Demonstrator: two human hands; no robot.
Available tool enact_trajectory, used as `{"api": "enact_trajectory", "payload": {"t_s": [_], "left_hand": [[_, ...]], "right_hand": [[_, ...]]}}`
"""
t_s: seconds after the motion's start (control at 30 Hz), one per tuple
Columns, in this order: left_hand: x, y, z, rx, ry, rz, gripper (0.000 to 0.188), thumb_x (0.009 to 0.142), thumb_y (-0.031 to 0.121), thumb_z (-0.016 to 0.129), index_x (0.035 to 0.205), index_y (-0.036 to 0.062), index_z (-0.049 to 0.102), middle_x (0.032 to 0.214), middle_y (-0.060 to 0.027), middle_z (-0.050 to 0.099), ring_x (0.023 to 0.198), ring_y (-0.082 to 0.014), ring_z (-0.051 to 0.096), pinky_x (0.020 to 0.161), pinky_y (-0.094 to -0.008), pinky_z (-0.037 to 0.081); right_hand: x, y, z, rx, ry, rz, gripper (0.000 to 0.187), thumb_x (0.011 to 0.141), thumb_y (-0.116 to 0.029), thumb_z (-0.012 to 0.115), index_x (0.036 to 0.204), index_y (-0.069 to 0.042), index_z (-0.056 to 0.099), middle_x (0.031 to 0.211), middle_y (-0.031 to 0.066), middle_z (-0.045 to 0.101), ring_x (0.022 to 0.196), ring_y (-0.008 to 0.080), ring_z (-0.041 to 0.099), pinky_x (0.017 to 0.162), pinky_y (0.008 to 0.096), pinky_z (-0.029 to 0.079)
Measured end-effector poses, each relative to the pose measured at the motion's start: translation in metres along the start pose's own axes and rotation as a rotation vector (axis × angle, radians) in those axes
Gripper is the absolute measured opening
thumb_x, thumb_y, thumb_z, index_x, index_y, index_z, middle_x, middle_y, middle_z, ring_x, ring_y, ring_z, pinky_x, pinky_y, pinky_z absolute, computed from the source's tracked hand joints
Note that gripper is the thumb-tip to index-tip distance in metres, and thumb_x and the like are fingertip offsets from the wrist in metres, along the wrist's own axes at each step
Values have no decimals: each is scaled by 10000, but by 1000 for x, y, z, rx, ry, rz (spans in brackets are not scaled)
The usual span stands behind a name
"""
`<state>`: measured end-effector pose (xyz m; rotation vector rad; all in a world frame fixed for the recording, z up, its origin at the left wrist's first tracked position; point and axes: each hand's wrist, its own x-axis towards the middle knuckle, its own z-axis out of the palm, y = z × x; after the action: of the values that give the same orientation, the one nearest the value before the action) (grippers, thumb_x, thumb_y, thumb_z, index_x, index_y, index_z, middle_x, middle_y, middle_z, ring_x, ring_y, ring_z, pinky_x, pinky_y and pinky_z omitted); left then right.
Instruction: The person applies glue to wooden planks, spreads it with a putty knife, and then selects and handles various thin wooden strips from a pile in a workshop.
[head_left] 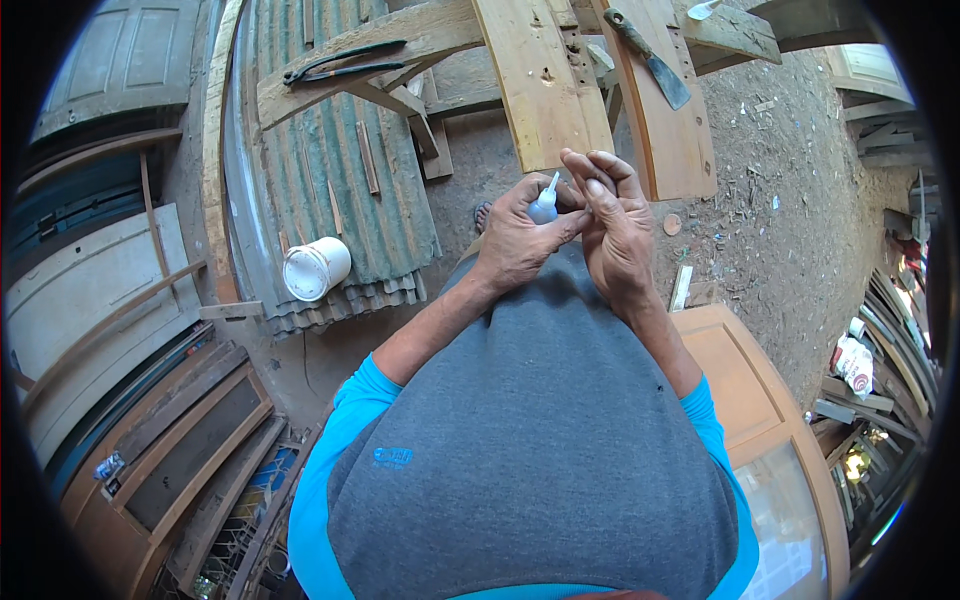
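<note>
My left hand (522, 238) is closed around a small squeeze bottle (543, 210), pale blue-white with a thin white nozzle that points up and away from me. Close beside it, my right hand (620, 225) is raised with its fingers curled and the thumb pressed toward them. Whatever those fingers pinch, if anything, is too small or hidden to make out. Both hands are in front of my chest, just short of the near end of a light wooden board (545, 110) with several holes near its edge.
A scraper (655, 65) rests on a second board (670, 140) to the right. Long-handled pincers (345, 62) lie on a wooden beam at the upper left. A white bucket (316, 268) stands on corrugated sheets (385, 200). A panelled door (725, 350) leans at my right.
</note>
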<state>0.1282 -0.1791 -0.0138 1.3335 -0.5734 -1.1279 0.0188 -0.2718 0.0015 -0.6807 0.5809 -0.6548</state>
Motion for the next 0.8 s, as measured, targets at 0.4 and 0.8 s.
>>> {"api": "enact_trajectory", "payload": {"t_s": [0.4,0.8], "left_hand": [[20,-10,16,-53,329,89,175,916,110,789,1052,82,683,815,24,661,669,-24,582,589,-188,493],[24,-53,-38,-143,527,56,155,925,108,773,1061,48,729,854,-15,700,651,-37,564,577,-191,458]], "right_hand": [[75,-37,-39,-692,-229,-236,317,1019,-180,654,1289,-18,615,1274,107,668,1161,204,639,1012,337,512],[176,-113,-95,-2017,-51,-461,359,942,-327,682,1133,-23,671,1104,185,636,1065,373,623,905,482,515]]}}
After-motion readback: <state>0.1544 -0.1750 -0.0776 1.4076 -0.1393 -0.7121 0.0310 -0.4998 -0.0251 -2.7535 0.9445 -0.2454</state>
